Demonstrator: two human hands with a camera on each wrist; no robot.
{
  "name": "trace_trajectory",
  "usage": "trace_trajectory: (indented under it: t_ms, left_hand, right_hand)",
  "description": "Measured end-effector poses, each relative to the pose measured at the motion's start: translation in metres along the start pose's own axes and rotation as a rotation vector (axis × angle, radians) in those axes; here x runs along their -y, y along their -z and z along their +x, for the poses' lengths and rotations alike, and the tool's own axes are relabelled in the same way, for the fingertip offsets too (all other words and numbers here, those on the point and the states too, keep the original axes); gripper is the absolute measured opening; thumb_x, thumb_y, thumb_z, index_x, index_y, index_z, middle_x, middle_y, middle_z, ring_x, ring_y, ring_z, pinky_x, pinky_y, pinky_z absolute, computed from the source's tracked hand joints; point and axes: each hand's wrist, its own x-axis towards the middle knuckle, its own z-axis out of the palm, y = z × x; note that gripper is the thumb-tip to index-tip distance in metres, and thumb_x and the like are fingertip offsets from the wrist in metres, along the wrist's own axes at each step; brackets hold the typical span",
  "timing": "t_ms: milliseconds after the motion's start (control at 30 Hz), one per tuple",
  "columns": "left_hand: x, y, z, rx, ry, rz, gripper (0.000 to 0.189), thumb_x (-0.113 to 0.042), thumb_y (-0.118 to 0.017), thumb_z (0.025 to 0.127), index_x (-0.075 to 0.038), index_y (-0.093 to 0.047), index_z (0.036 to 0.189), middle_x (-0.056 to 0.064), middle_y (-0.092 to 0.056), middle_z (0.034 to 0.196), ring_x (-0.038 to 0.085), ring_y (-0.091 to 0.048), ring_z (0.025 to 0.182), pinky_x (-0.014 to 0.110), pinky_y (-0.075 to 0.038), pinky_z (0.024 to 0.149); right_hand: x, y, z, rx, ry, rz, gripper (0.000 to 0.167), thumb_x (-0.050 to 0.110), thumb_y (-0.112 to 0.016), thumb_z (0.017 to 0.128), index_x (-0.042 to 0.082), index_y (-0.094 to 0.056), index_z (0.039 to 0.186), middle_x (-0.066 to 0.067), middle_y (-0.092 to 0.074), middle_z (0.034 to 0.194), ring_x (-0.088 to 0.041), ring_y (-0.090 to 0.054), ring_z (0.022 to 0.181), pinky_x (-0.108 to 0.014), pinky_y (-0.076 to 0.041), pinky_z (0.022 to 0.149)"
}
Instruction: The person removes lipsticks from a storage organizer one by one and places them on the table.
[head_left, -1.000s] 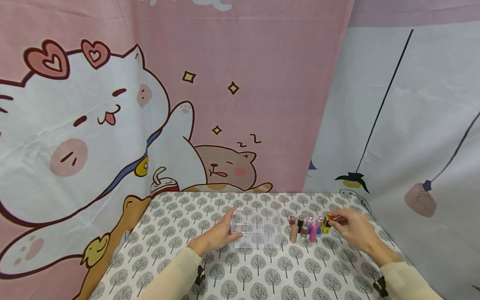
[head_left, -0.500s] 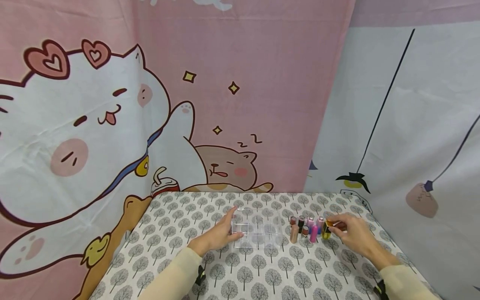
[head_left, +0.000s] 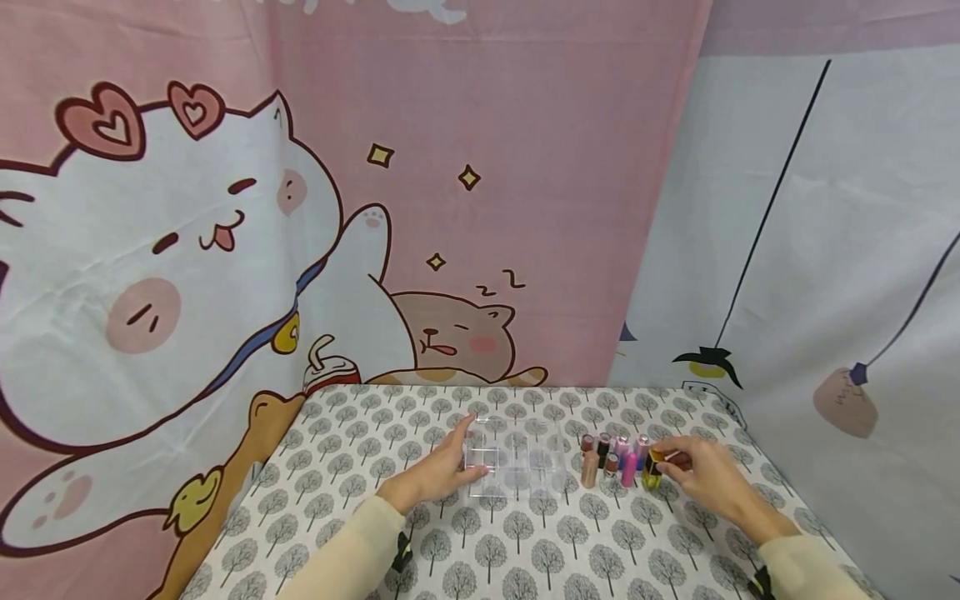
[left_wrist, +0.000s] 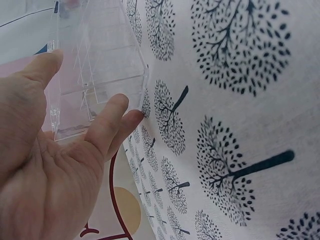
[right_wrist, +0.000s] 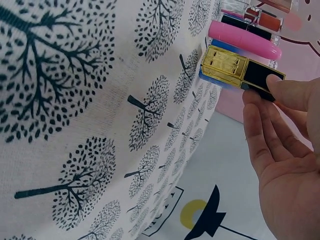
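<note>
In the head view my left hand [head_left: 438,472] holds the left end of a clear plastic compartment box [head_left: 517,479]. The left wrist view shows thumb and fingers spread about the wall of this box [left_wrist: 102,65]. My right hand [head_left: 708,475] pinches the black cap of a gold lipstick [head_left: 652,475] between thumb and fingers. In the right wrist view the gold lipstick [right_wrist: 225,65] stands upright with its base at the cloth, beside a bright pink tube [right_wrist: 245,40]. Whether its base touches the cloth I cannot tell.
Several more lip tubes stand grouped between box and right hand, among them a tan tube [head_left: 589,470] and a black-topped one [head_left: 603,450]. A tree-print cloth [head_left: 517,550] covers the table. Cartoon-printed curtains [head_left: 555,208] hang behind and at the right.
My right hand has taken the gold lipstick by its cap and brought it slightly toward me, to the front right of the group. The left hand and the box have stayed put.
</note>
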Motion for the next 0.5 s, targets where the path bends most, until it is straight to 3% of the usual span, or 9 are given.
trace_trajectory:
  t_ms: [200,367,500]
  left_hand:
    - [-0.0002,0.0004,-0.0008,0.004,0.010,-0.018,0.108,-0.041,-0.075,0.115,-0.011,-0.001,0.188,0.035,-0.035,0.184,0.013,-0.069,0.105,0.060,-0.061,0.122]
    - [0.0006,-0.0001,-0.0005,0.006,0.009,-0.024,0.108,-0.041,-0.075,0.116,-0.012,0.000,0.188,0.032,-0.037,0.184,0.011,-0.066,0.104,0.050,-0.066,0.107]
    - [0.0018,-0.0004,0.0002,0.002,0.006,-0.004,0.108,-0.043,-0.075,0.115,-0.012,0.000,0.188,0.032,-0.039,0.183,0.009,-0.065,0.101,0.046,-0.067,0.104]
  right_hand:
    - [0.0005,-0.0040,0.0004,0.033,-0.039,0.019,0.033,0.001,-0.090,0.097,0.002,-0.084,0.130,-0.012,-0.088,0.112,-0.011,-0.081,0.087,-0.020,-0.069,0.075]
    - [-0.0007,-0.0051,0.0010,0.052,-0.055,0.008,0.033,0.003,-0.089,0.099,0.002,-0.083,0.131,-0.013,-0.089,0.112,-0.015,-0.082,0.089,-0.027,-0.072,0.076]
    - [-0.0013,-0.0056,0.0018,0.053,-0.062,-0.007,0.033,0.005,-0.089,0.100,0.003,-0.084,0.132,-0.010,-0.089,0.112,-0.014,-0.082,0.090,-0.026,-0.071,0.075]
